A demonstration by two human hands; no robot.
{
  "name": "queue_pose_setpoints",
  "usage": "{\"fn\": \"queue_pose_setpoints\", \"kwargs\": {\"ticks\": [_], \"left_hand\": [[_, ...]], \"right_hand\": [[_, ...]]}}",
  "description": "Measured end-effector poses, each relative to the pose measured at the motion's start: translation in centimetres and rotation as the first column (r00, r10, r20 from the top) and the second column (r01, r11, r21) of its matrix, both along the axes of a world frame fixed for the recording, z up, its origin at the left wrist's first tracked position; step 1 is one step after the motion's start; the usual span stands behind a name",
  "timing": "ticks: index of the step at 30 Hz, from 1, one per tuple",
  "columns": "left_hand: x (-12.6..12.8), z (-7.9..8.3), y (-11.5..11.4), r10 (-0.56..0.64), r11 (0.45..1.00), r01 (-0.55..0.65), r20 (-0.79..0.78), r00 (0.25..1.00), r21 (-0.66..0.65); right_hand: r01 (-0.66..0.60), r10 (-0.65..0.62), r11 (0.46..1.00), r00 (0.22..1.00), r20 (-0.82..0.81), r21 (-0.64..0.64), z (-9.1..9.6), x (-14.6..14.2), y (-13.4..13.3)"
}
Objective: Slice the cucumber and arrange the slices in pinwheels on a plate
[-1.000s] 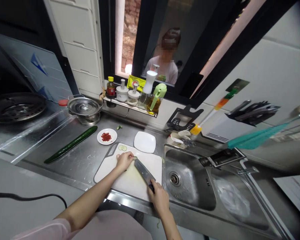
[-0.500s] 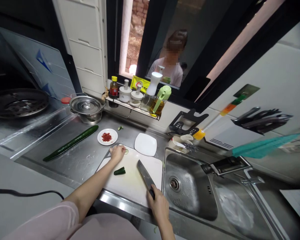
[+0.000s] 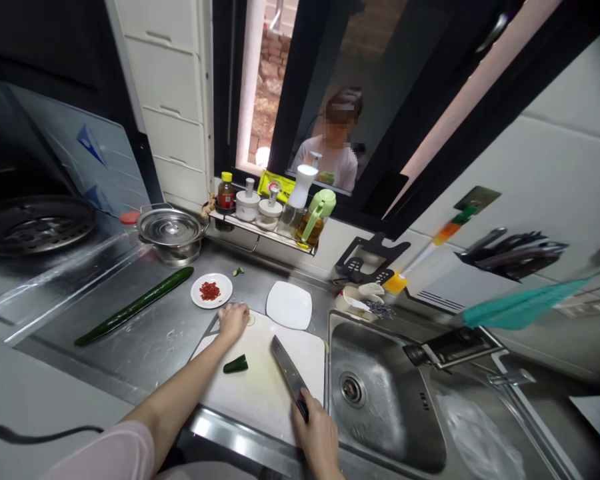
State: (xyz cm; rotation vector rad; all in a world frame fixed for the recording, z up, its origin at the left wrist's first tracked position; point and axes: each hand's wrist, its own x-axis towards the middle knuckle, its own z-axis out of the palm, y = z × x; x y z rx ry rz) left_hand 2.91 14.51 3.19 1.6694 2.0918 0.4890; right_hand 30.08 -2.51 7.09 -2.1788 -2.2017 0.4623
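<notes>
My right hand (image 3: pixel 316 427) grips the black handle of a kitchen knife (image 3: pixel 288 371), its blade slanting up and left over the white cutting board (image 3: pixel 260 407). At the board's far left corner is my left hand (image 3: pixel 233 321), fingers bent and close together. A thin pale cucumber slice (image 3: pixel 251 320) shows beside its fingertips; whatever the fingers pinch is hidden. Between the hands, a dark green cucumber piece (image 3: pixel 236 364) lies on the board. A whole long cucumber (image 3: pixel 137 305) rests on the steel counter to the left.
Behind the board stand a small plate (image 3: pixel 196 295) of chopped red bits and a white squarish plate (image 3: pixel 289 305). A sink (image 3: pixel 380 407) adjoins the board on the right. A lidded steel pot (image 3: pixel 173 233) and a condiment rack (image 3: pixel 260 230) stand farther back.
The camera view has tilted, so the counter sits slightly lower in the picture. Both hands, the knife and the cucumber piece keep about the same places on the board.
</notes>
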Motion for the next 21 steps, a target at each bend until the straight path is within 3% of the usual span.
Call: {"fn": "queue_pose_setpoints", "kwargs": {"ticks": [3, 6, 11, 17, 21], "left_hand": [[0.2, 0.3, -0.2, 0.009, 1.0, -0.009, 0.007, 1.0, 0.025], [0.7, 0.9, -0.9, 0.091, 0.992, -0.096, 0.065, 0.994, 0.077], [2.2, 1.1, -4.3, 0.134, 0.964, -0.17, 0.177, 0.975, 0.205], [3.0, 0.1, -10.3, -0.067, 0.967, 0.026, 0.153, 0.986, 0.255], [2.3, -0.4, -12.8, -0.177, 0.953, 0.14, 0.115, 0.978, 0.269]], "right_hand": [[0.012, -0.012, 1.0, 0.999, -0.041, 0.019, -0.2, 0.1, 0.0], [0.012, -0.011, 1.0, 0.997, -0.082, 0.021, -0.5, 0.2, 0.1], [0.013, -0.007, 0.999, 0.992, -0.129, 0.047, -0.9, -0.1, 0.2], [0.025, -0.011, 0.996, 0.986, -0.167, 0.084, -1.4, -1.5, 0.0], [0.052, -0.042, 0.997, 0.986, -0.16, 0.06, -1.3, -2.7, -0.3]]}}
